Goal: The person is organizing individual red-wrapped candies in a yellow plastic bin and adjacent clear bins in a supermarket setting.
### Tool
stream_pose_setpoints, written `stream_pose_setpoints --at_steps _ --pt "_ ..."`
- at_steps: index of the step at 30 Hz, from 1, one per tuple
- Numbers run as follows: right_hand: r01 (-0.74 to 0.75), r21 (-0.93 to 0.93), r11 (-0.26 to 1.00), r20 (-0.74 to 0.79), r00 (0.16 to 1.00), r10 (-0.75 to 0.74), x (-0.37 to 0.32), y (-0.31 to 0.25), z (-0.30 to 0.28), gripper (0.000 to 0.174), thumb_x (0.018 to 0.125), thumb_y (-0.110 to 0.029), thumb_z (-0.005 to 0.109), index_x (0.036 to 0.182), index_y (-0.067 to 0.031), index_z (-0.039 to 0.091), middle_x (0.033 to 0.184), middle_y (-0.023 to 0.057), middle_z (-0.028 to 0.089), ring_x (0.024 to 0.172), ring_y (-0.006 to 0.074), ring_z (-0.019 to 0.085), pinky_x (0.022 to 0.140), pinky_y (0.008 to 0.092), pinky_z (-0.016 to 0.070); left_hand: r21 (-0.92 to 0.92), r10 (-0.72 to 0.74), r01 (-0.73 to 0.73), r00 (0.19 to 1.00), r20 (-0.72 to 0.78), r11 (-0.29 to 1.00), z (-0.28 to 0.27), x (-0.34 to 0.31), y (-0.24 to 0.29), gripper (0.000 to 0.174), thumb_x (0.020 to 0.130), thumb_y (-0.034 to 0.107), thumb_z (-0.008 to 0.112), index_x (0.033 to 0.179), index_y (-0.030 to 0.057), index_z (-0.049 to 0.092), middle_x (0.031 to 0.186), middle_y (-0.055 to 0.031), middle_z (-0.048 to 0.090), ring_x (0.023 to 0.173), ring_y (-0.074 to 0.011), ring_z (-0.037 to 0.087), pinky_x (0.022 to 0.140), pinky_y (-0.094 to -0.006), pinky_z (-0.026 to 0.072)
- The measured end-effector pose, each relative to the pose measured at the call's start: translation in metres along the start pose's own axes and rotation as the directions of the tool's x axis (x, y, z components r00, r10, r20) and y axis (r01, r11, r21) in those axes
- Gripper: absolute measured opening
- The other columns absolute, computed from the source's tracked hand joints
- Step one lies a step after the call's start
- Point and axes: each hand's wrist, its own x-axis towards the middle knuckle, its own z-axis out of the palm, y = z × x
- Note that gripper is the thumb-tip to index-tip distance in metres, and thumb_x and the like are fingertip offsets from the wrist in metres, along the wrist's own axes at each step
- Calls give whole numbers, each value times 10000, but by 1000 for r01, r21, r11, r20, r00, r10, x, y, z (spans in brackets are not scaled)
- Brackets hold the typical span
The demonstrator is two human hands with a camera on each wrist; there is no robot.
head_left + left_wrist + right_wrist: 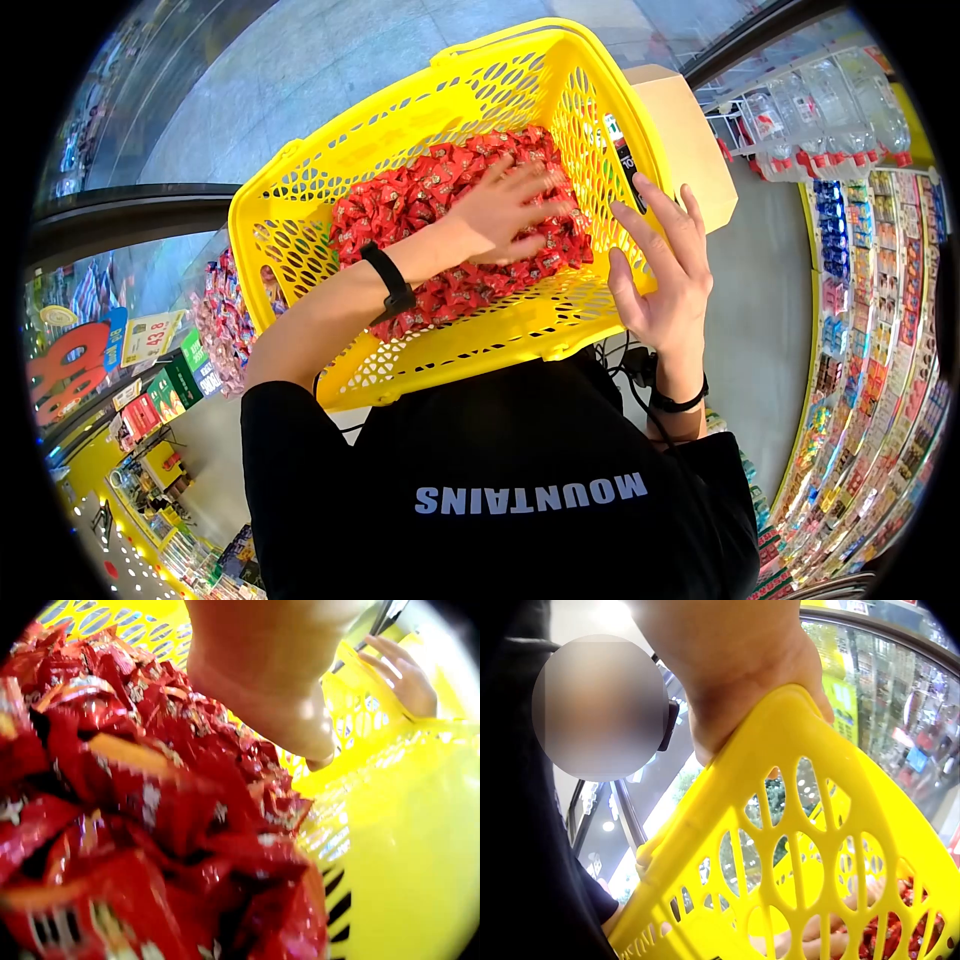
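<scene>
A yellow basket (400,385) with perforated walls holds a heap of red-wrapped sweets (440,290). My left hand (497,215) lies over the heap, palm down with fingers spread, slightly blurred. In the left wrist view the hand (262,675) reaches across the red packets (150,840), its fingertips mostly hidden. At the basket's right rim is my right hand (672,265), fingers extended and apart. The right wrist view has this hand (735,667) against the yellow rim (784,724), with its fingers hidden behind it.
A cardboard box (695,150) stands beyond the basket's right end. Clear bottles (825,110) hang or stand at the upper right, above long shelves of packaged goods (865,380). Other wrapped sweets (222,325) and price signs (150,338) are on the left.
</scene>
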Motion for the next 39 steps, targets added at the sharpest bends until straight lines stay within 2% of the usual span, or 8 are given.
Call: stream_pose_setpoints --at_steps 5,9,15,18,23,27,34,39 --pt "-3 -8 1000 2 1000 3 -1 0 0 457 786 -93 775 1242 -107 773 1422 146 668 1254 342 657 1225 572 366 17 205 -214 953 224 977 19 -21 7 470 946 422 689 1389 267 687 1694 -37 426 1630 -341 247 1303 -684 84" --pt "-10 -19 1000 -7 1000 10 -4 -2 1 448 792 -93 772 1240 -105 773 1434 146 664 1247 339 660 1233 555 360 453 -99 -38 957 274 891 5 -4 -2 432 970 478 627 1329 267 740 1720 3 381 1653 -301 169 1311 -680 25" --pt "-8 -13 1000 -14 1000 8 -4 -1 1 451 792 -90 773 1242 -102 773 1444 146 661 1245 340 660 1240 542 354 518 -119 73 991 56 852 -6 -21 -23 514 982 586 606 1377 276 718 1740 -4 350 1638 -311 221 1302 -682 87" --pt "-2 -6 1000 -22 1000 2 -4 0 2 452 791 -91 774 1243 -99 773 1440 149 663 1245 340 663 1239 545 353 220 -66 31 986 155 975 -34 -32 -19 647 957 623 652 1515 299 608 1764 -11 297 1646 -344 186 1310 -675 60" --pt "9 0 1000 -36 999 -9 -5 1 2 448 794 -85 773 1242 -92 772 1436 153 665 1241 341 668 1233 550 359 203 -122 16 846 519 979 -79 -57 -15 1303 505 702 907 1649 303 427 1795 -99 181 1650 -409 119 1306 -692 66" --pt "-3 -13 1000 -31 1000 2 -3 -3 1 434 806 -55 739 1240 -66 768 1416 184 675 1283 353 665 1224 569 384 220 -166 67 867 469 973 -58 -61 -13 1442 406 534 1007 1677 337 354 1799 -65 173 1646 -413 132 1292 -719 95" --pt "11 -5 1000 -60 998 -11 -3 -1 5 442 801 -64 767 1243 -69 766 1430 177 663 1251 351 667 1212 554 383 360 -223 110 930 290 926 -11 -36 -16 1183 598 509 976 1630 326 428 1767 -40 269 1616 -426 231 1280 -727 142" --pt "17 -12 1000 -38 999 -18 -1 0 4 433 807 -64 758 1241 -57 764 1424 190 662 1255 357 666 1208 562 391 167 -368 342 915 165 925 -4 -17 -1 773 1001 656 581 1656 281 412 1798 -51 181 1643 -424 138 1287 -705 115"
